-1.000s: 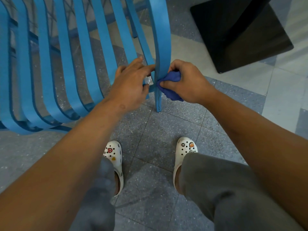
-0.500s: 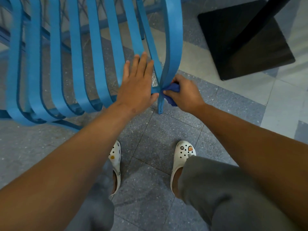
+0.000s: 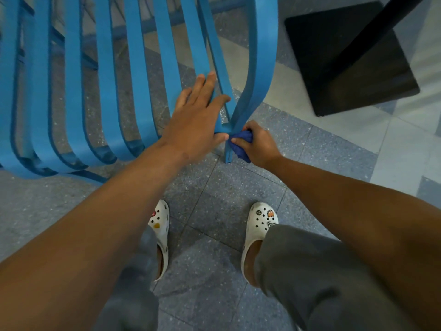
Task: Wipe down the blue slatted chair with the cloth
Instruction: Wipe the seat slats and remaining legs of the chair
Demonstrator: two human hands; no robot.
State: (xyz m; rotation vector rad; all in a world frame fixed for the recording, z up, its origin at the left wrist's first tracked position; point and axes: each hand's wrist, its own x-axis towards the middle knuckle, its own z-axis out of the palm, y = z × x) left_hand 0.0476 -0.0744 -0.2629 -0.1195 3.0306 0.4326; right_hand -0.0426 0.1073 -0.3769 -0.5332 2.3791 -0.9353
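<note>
blue slatted chair point(image 3: 133, 75): upper left, curved slats running down toward the speckled floor point(image 3: 214, 192). cloth point(image 3: 242, 146): dark blue, bunched, pressed against the lower end of the chair's rightmost upright. right hand point(image 3: 259, 145): fingers curled round the cloth, clamped on it. left hand point(image 3: 194, 123): fingers straight and spread, palm laid flat on the slats just beside the cloth. white clogs point(image 3: 261, 223): on the floor below. black base point(image 3: 346, 58): upper right, well apart.
</note>
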